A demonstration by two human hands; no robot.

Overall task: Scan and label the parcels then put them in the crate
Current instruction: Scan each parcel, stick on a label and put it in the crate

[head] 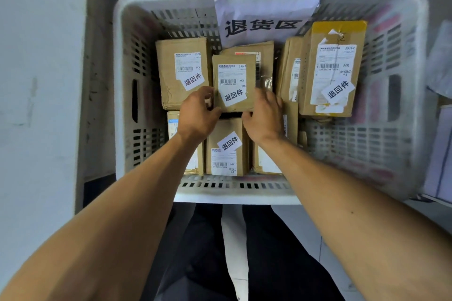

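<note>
Cardboard parcel (pixel 233 82) between both hands' grip, over crate (pixel 146 7)

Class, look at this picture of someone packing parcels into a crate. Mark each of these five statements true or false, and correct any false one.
1. Both hands hold the same parcel. True: the left hand and right hand grip its two sides.
2. The crate is blue. False: it is white.
3. The held parcel carries a slanted white sticker. True.
4. The crate holds only this one parcel. False: several others lie in it, such as the yellow-taped parcel.
5. A paper sign hangs at the crate's near wall. False: at the far wall.
</note>
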